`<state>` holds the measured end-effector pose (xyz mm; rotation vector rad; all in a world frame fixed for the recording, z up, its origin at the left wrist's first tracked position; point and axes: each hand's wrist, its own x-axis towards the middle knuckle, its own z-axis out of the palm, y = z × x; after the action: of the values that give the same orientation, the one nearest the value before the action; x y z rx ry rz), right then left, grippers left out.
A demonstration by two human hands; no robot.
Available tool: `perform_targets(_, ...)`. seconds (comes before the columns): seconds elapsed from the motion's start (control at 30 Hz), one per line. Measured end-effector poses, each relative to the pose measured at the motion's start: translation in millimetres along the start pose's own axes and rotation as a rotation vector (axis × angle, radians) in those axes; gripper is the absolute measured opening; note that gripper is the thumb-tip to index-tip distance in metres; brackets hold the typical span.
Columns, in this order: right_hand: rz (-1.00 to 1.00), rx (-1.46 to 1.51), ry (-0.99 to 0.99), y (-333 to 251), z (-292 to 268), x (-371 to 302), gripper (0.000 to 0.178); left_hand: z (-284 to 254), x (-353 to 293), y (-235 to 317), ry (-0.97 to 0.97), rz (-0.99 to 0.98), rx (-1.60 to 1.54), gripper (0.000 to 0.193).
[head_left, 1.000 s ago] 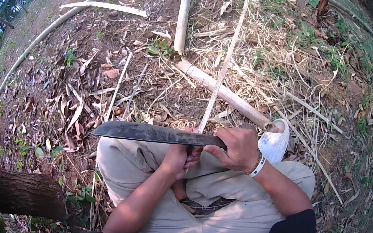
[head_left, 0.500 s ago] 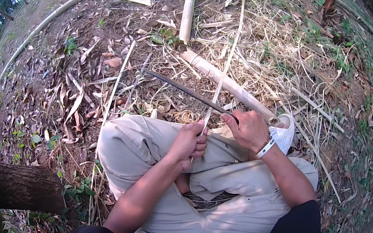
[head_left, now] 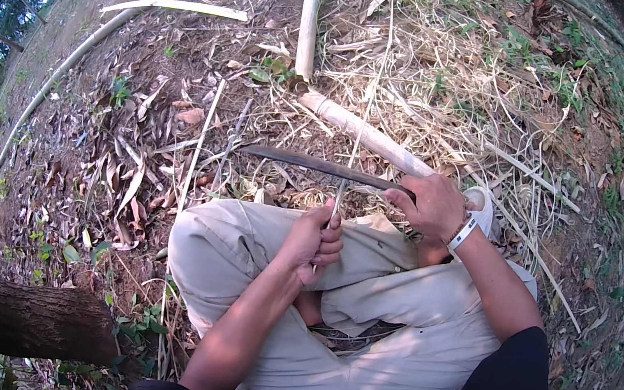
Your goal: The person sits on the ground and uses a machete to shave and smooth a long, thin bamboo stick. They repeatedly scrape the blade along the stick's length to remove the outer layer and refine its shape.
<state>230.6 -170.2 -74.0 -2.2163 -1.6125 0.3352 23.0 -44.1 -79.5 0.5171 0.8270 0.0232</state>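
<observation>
My left hand (head_left: 314,239) is closed around the lower part of a long thin bamboo strip (head_left: 371,97), which points up and away over the ground. In my right hand (head_left: 434,206) is a machete (head_left: 309,163) with a long dark blade; its handle is hidden in my fist. The blade lies crosswise over the strip just above my left hand, its tip to the left. From this view I cannot tell whether the edge touches the strip. Beyond the blade, a bamboo pole section (head_left: 372,136) lies slanting on the ground toward my right hand.
A shorter bamboo piece (head_left: 308,27) lies farther off, and a pale split slat (head_left: 186,7) rests across a long curved pole (head_left: 87,47). Curly shavings (head_left: 463,96) and dry leaves cover the ground. A tree trunk (head_left: 23,315) stands at lower left. My crossed legs (head_left: 250,259) are beneath my hands.
My right hand has shifted slightly right and upward with the machete, and the blade has turned closer to level. The strip now looks narrower, seen more edge-on. My left hand has barely moved.
</observation>
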Motion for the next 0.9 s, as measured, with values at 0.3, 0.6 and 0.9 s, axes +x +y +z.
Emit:
perform_targets(0.3, -0.003, -0.009, -0.004, -6, 11, -1, 0.059, -8, 1, 0, -0.017, -0.008, -0.085, 0.034)
perform_targets(0.6, 0.097, -0.049, -0.043, -2, 8, 10, 0.067, -2, -8, -6, 0.036, 0.010, -0.048, 0.033)
perform_targets(0.9, 0.221, -0.025, 0.015, 12, 12, 18, 0.065, -2, -12, -7, 0.000, 0.006, -0.071, 0.035)
